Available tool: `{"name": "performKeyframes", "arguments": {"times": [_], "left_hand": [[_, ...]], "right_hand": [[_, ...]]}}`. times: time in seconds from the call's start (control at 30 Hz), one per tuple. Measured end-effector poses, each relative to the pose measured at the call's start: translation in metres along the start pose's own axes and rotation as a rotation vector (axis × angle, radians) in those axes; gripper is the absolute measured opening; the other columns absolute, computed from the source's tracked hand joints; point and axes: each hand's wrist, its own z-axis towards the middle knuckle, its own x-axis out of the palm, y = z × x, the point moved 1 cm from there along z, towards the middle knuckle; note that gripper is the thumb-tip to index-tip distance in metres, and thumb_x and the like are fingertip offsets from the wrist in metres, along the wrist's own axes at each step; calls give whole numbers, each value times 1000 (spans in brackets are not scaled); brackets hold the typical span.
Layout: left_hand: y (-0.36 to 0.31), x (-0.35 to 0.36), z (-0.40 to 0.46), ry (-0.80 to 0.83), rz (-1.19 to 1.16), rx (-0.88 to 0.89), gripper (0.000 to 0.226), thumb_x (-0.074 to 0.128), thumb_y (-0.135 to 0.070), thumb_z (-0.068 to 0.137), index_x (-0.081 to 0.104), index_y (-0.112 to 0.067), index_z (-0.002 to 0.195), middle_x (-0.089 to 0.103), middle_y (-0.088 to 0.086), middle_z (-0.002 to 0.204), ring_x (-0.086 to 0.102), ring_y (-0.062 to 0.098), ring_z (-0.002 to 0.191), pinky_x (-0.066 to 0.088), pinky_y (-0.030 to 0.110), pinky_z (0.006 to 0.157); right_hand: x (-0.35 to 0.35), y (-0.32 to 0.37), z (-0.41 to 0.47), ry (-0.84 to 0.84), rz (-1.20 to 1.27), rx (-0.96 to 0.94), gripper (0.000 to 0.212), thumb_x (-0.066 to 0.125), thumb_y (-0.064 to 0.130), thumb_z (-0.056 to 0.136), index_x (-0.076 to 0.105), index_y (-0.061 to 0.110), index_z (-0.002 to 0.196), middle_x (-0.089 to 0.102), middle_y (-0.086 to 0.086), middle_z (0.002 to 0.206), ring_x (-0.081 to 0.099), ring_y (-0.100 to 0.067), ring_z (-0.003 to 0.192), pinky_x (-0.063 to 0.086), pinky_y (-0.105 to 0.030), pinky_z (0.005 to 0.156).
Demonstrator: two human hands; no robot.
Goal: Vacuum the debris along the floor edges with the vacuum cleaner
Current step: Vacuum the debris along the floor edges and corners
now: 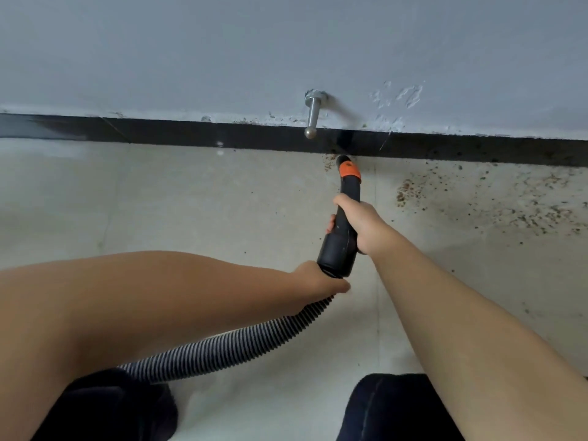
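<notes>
Gripping the nozzle [345, 198], right hand [359, 221] leads; left hand [318, 283] clasps the hose [222, 348]. Debris [477, 202] lies rightward along the skirting [191, 135].

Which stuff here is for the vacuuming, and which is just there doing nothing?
For the job: vacuum nozzle, striped hose, right hand and left hand holding them, brown debris along the black skirting.

Just there: metal door stopper on the wall.
</notes>
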Motion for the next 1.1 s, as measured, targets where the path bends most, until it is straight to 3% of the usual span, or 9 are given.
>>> {"name": "performKeyframes", "arguments": {"times": [0.27,0.4,0.53,0.97,1.1], "left_hand": [[8,15,6,-70,-173,55,18,66,-17,83,52,-9,92,51,7,74,48,18,59,44,27,61],[10,26,22,-32,-171,91,27,66,-17,83,54,-6,104,52,8,79,49,20,63,45,29,65],[15,31,22,49,-118,124,24,67,-18,82,55,-9,101,52,7,77,50,19,63,46,28,64],[60,25,-6,242,-110,-85,44,73,-26,82,55,-7,117,57,3,90,58,18,84,48,26,73],[68,15,-6,180,-150,-50,29,72,-24,82,57,-9,101,55,4,81,56,17,72,48,26,68]], "right_hand": [[11,8,1,61,-134,-8,17,59,16,85,46,9,95,55,-7,52,53,-20,40,53,-30,53],[-5,2,8,-28,-177,-61,15,58,16,85,47,9,93,56,-7,50,53,-22,42,53,-33,57],[-19,-7,1,-90,-130,-46,14,58,16,85,48,10,91,56,-6,49,54,-21,43,53,-35,60],[2,-54,-39,-100,-224,-22,10,53,13,83,44,10,86,54,-8,50,51,-23,41,49,-34,58],[19,-51,-36,-66,-188,-23,11,54,11,84,45,10,89,53,-7,51,51,-22,41,50,-31,53]]}}
